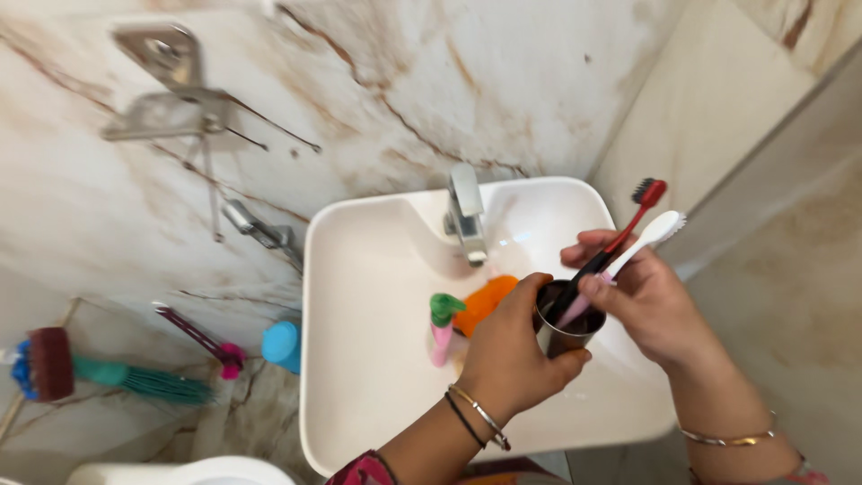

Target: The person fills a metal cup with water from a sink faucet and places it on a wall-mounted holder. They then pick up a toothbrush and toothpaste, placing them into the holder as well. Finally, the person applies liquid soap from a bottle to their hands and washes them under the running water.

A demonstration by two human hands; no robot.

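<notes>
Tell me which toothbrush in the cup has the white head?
The pink-handled toothbrush, lying just right of the black-handled toothbrush with its red head, both in the steel cup.

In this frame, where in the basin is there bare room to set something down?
The sink is bare on its left side, from the left rim to the pink bottle, and along the front rim. It is crowded mid-basin: tap, orange object, and both hands around the steel cup with toothbrushes.

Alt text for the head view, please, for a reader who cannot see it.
Over a white sink, the left hand grips a metal cup while the right hand holds two toothbrushes standing in it, one red and black, one white. A pump bottle stands by the tap.
</notes>
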